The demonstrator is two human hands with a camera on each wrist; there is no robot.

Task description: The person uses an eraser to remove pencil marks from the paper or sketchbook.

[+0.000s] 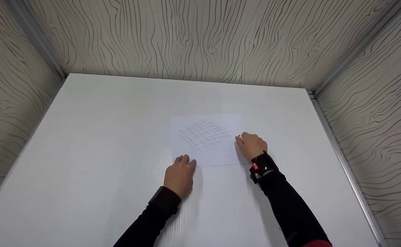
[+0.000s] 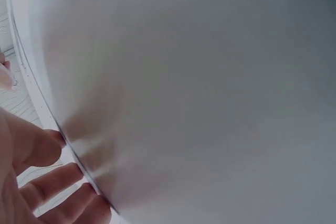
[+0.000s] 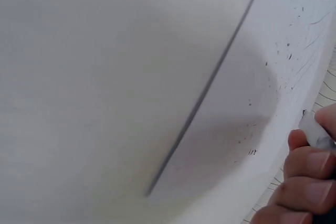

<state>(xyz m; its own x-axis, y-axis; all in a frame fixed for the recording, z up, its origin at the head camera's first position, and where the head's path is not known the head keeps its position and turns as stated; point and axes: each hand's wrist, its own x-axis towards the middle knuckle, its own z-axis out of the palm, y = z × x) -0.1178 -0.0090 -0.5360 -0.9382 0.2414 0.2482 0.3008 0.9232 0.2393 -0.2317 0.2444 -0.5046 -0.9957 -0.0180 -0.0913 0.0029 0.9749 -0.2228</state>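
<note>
A white sheet of paper [image 1: 217, 157] lies on the white table, bearing a hand-drawn grid of crossing pencil lines [image 1: 205, 133]. At the sheet's lower left corner, the fingertips of my left hand [image 1: 180, 178] rest on its near edge. My right hand [image 1: 253, 146] is at the sheet's right side, pinching a small white eraser [image 3: 314, 131] with a dark smudge on its tip. Dark crumbs [image 3: 249, 104] are scattered on the paper beside it. The grid's lower right part looks fainter than the rest.
The white tabletop [image 1: 94, 137] extends around the sheet on all sides. Wood-grain patterned panels [image 1: 186, 41] stand behind the table and along both sides, with grey metal strips [image 1: 355, 192] at the edges.
</note>
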